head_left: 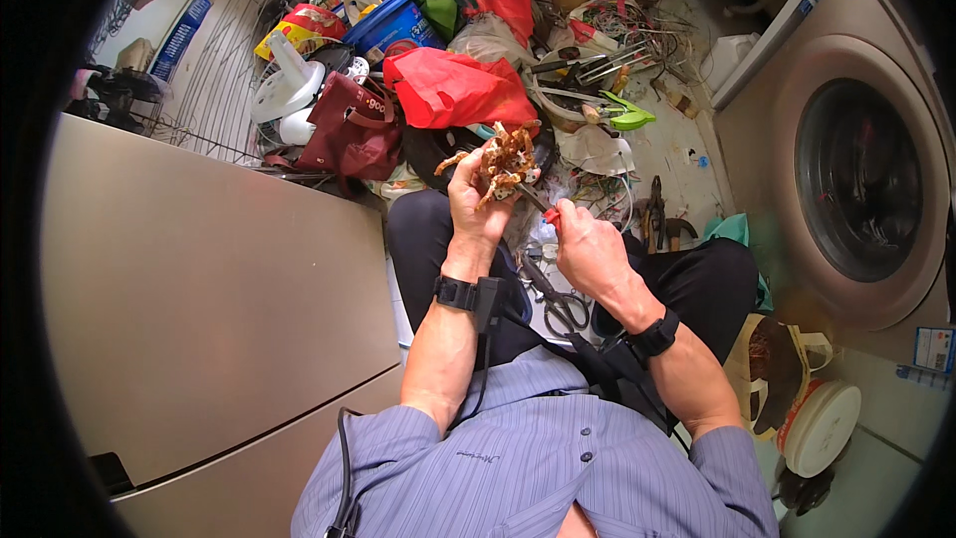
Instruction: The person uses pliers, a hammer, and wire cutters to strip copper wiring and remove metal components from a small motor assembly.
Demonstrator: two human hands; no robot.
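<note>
A steel-coloured appliance panel [219,289] filled the left side, its outer edge lost in the dark rim; a front-loading washing machine [856,159] stood at the right, also cut off. Between them, a red bag [453,85] lay among floor clutter, much of it too tangled to make out. The person's forearms rose from below, the left almost straight, the right slanting up and leftward. The right hand [595,251] was wrapped around a tool's handle, knuckles up; the left hand [480,219] was curled around a ragged coppery part [508,161], thumb at its left. The hands were near each other. The part was held up in front of the red bag, its longest spread tilting from upper right to lower left, loose strands jutting leftward; its underside was hidden. The red-handled tool [551,215] pointed up and left toward it, its tip hard to make out.
</note>
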